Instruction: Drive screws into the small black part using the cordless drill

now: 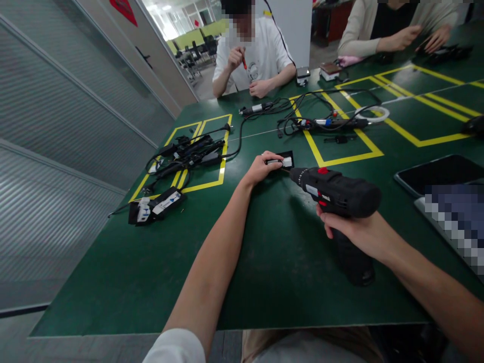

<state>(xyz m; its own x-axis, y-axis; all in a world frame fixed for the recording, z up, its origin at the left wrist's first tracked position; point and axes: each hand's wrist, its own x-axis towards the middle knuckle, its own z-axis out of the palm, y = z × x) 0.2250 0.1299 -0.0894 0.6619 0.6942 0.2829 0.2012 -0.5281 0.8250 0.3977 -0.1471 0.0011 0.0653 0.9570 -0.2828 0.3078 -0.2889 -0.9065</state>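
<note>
White sleeve [176, 347] foremost. Left hand [260, 169] rests fingers on a small black casing [288, 161] at the tip of the cordless drill [340, 191]; pinch cannot be confirmed. Right hand [351, 229] grips the drill's pistol handle [351, 259], the proper hold: likely heavy, rigid. Casing appears light, stiff; hold by edges.

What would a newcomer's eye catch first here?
The black drill, gripped in the right hand at right of center, its front end close to a small black part touched by the left hand. Then the heap of black cables lying across a yellow outline on the green tabletop at left.
</note>
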